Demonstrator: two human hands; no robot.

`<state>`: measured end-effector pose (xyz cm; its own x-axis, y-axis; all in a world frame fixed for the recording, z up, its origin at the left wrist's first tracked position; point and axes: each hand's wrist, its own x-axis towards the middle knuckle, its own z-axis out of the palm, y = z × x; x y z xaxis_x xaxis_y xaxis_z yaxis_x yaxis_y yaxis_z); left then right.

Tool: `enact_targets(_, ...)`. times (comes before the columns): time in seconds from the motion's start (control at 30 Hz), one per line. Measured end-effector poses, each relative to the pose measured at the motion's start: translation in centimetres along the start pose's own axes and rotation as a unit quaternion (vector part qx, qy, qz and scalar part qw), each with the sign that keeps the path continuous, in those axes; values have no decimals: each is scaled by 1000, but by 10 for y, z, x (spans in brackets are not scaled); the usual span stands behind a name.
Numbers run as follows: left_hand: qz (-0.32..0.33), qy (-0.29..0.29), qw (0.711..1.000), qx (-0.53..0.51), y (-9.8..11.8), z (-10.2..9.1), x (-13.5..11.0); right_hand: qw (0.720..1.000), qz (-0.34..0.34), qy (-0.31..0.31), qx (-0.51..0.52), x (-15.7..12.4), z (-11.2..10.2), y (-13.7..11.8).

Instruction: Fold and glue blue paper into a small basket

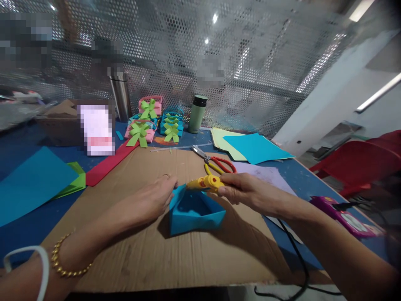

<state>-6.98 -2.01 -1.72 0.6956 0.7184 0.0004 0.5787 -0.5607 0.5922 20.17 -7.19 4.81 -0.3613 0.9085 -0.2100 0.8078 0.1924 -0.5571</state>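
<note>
A blue folded paper box [196,213] sits on a brown cardboard sheet [175,255]. My left hand [153,198] grips the box's left corner, its fingers pinched on the paper rim. A yellow glue gun [205,183] is held in my right hand [247,192], and its nozzle points left at the box's upper left corner. A black cord [297,259] trails from the right hand toward the table's near edge.
Red-handled scissors [214,161] lie just behind the box. Finished paper baskets with green bows [153,123], a green flask [197,113] and a steel flask [120,98] stand at the back. Coloured paper sheets [253,148] lie right and left. Red chair [360,161] at right.
</note>
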Motion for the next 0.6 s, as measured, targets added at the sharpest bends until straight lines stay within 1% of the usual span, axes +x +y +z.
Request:
enact_targets(0.17,-16,-10,1000,-2,3,-1,1,1000,7,-5,2,-1,-1,-2)
enact_targets(0.33,-29,-29,999,15,8,-2,3,1000,10,23,-7,4,1,-5)
enact_targets(0.43,-27,-28,999,16,2,1,4,1000,7,28,-11,4,1,-8)
enact_targets(0.6,5,-17,1000,16,-14,8,6,1000,-5,23,-11,2,-1,-13)
